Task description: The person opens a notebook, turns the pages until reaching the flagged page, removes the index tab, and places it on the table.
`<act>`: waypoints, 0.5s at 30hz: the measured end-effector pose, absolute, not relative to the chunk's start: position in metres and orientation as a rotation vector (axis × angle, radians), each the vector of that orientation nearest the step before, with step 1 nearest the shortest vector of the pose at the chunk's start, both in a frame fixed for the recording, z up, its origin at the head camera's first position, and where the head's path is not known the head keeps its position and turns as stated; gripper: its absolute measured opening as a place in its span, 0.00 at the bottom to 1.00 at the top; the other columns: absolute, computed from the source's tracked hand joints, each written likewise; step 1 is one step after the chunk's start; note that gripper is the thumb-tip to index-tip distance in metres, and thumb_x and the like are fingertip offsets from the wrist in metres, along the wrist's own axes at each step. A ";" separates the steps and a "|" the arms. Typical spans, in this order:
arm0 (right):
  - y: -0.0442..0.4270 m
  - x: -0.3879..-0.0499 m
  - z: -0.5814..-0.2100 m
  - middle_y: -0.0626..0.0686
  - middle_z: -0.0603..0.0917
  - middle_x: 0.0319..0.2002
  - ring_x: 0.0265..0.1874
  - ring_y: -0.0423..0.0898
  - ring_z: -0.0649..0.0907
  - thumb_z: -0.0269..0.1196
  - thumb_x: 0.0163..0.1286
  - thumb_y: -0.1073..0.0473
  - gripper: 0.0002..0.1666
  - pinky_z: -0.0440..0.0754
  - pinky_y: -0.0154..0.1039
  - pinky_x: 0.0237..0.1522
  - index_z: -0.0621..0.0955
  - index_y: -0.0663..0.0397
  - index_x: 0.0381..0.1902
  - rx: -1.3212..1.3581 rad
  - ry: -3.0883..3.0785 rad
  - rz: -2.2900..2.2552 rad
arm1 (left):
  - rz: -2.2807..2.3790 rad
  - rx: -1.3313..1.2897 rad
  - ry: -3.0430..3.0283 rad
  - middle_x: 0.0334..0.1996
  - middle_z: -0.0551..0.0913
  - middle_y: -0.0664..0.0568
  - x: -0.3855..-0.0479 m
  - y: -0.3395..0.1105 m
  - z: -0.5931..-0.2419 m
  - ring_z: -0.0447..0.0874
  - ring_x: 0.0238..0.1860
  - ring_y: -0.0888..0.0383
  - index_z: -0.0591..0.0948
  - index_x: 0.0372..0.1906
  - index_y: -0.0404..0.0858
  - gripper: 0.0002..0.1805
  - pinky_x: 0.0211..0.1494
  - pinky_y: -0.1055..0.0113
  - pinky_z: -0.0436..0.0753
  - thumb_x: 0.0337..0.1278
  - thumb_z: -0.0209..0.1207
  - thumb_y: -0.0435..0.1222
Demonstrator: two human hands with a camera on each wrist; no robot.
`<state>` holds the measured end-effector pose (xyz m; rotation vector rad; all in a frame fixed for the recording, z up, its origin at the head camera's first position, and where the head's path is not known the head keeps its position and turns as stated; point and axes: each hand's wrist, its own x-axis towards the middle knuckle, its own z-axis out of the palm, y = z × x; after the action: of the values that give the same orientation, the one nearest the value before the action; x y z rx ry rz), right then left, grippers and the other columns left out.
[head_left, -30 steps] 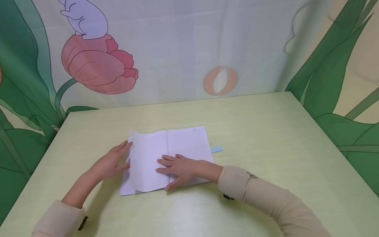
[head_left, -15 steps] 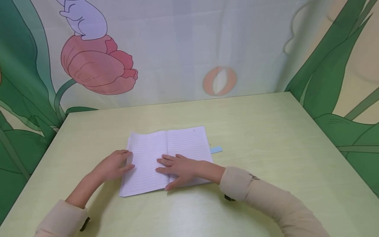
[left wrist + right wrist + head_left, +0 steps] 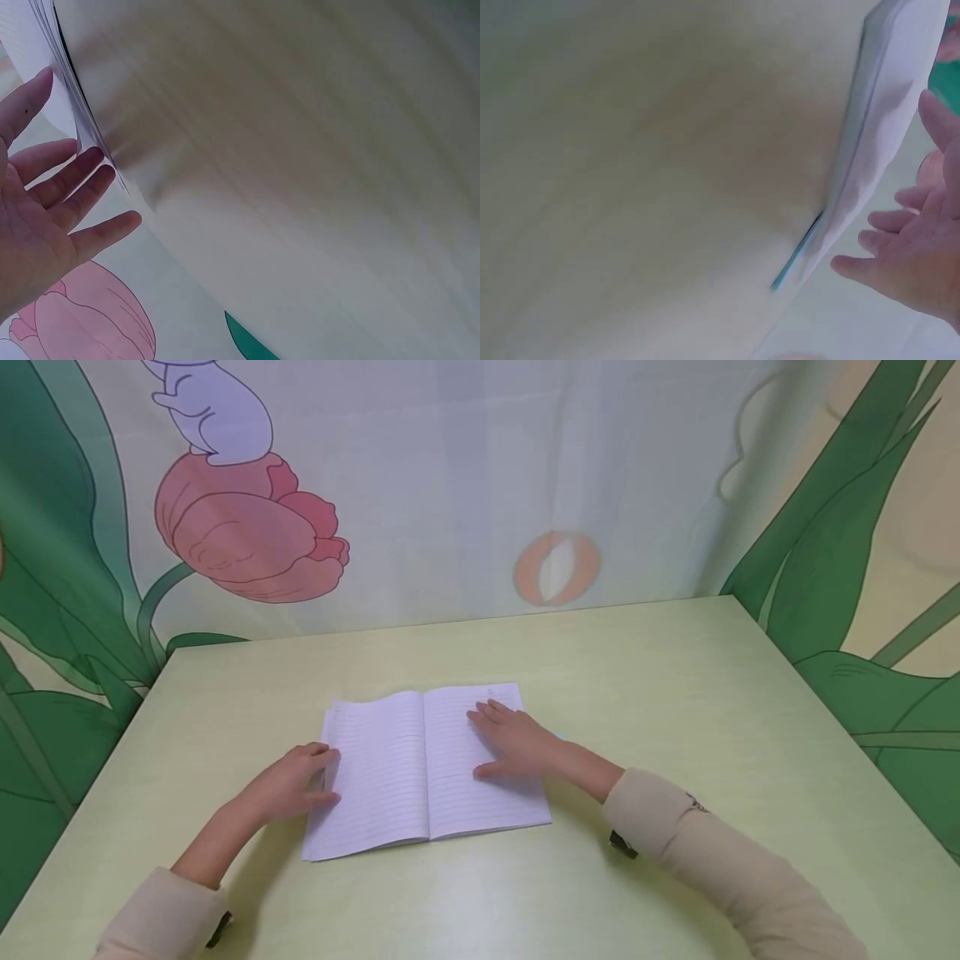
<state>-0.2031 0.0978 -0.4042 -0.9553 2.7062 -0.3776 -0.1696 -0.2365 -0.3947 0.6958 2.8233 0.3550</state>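
Right grip [image 3: 922, 247] near notebook [image 3: 881, 124], seemingly apart.

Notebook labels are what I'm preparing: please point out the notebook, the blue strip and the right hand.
Notebook [image 3: 403, 775]: head view, left page.
Blue strip [image 3: 797, 252]: right wrist view, visible middle.
Right hand [image 3: 521, 745]: head view, back of hand.

"What's cut off?"
"Head view, upper left: the printed animal [image 3: 217, 418], at the head."
"Hidden?"
"The blue tab [image 3: 796, 253], mostly, behind the right hand [image 3: 517, 745]; the page-corner print [image 3: 491, 692] is too small to read."
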 end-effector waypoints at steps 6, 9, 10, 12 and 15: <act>0.115 -0.221 -0.404 0.63 0.46 0.70 0.69 0.56 0.44 0.62 0.55 0.36 0.59 0.50 0.60 0.62 0.47 0.64 0.70 -0.764 2.750 -0.435 | 0.379 0.660 2.810 0.54 0.69 0.29 -0.170 -0.236 -0.395 0.66 0.55 0.35 0.71 0.56 0.25 0.33 0.56 0.45 0.66 0.44 0.67 0.38; 0.120 -0.226 -0.403 0.63 0.44 0.70 0.69 0.56 0.43 0.62 0.54 0.35 0.62 0.48 0.61 0.62 0.45 0.65 0.70 -0.705 2.735 -0.444 | 0.386 0.653 2.807 0.54 0.68 0.29 -0.170 -0.235 -0.395 0.66 0.55 0.35 0.71 0.56 0.26 0.34 0.56 0.46 0.66 0.43 0.68 0.38; 0.122 -0.227 -0.404 0.63 0.45 0.70 0.69 0.56 0.43 0.63 0.54 0.35 0.62 0.48 0.62 0.61 0.45 0.65 0.70 -0.692 2.732 -0.446 | 0.388 0.648 2.808 0.54 0.68 0.29 -0.170 -0.235 -0.396 0.66 0.55 0.35 0.71 0.56 0.26 0.34 0.56 0.46 0.66 0.43 0.68 0.38; 0.124 -0.229 -0.404 0.63 0.46 0.70 0.69 0.57 0.44 0.63 0.54 0.36 0.62 0.48 0.63 0.61 0.45 0.66 0.69 -0.672 2.725 -0.451 | 0.386 0.646 2.808 0.54 0.68 0.29 -0.170 -0.235 -0.396 0.66 0.55 0.35 0.71 0.56 0.26 0.34 0.56 0.46 0.67 0.43 0.68 0.38; 0.126 -0.230 -0.406 0.62 0.48 0.70 0.69 0.58 0.44 0.63 0.54 0.36 0.62 0.47 0.64 0.61 0.45 0.67 0.69 -0.659 2.713 -0.446 | 0.387 0.635 2.805 0.54 0.68 0.29 -0.170 -0.236 -0.396 0.65 0.55 0.35 0.70 0.56 0.25 0.34 0.57 0.46 0.66 0.43 0.68 0.38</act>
<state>-0.2304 0.1256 -0.4060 -0.6595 2.7134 -0.4457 -0.1701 -0.2358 -0.3961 0.6349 2.8049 0.3867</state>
